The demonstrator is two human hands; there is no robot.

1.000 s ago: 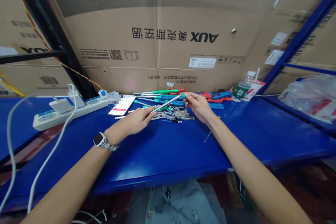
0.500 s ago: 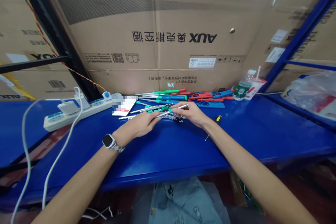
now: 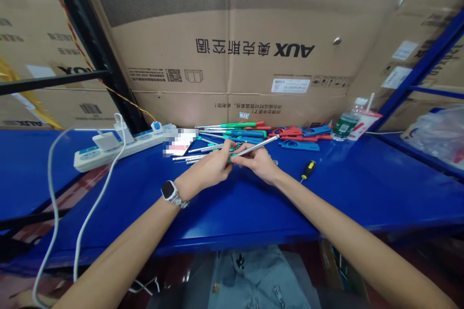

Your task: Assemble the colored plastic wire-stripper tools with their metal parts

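Note:
My left hand [image 3: 216, 166] and my right hand [image 3: 261, 163] meet above the blue table, both closed. Between them is a slim silver metal tube [image 3: 259, 145] with a green end, pointing up to the right. The right fingers pinch the tube near its green end; the left fingers close around that end, hiding part of it. Behind and under my hands lie several silver tubes [image 3: 195, 158] and green-ended pieces, partly covered. A green-handled piece with a metal rod [image 3: 235, 125] rests farther back.
Right of the pile are red lighter-like handles [image 3: 290, 132] and a blue one [image 3: 300, 145]. A yellow-black screwdriver [image 3: 308, 169] lies near my right forearm. A bottle [image 3: 345, 125] and cup [image 3: 363, 123] stand at back right. Left are a phone [image 3: 186, 142] and power strip [image 3: 141, 141].
My hands have drawn closer together, and the tube now points more upward to the right. My left fingers have curled in around its green end. The view has shifted slightly left.

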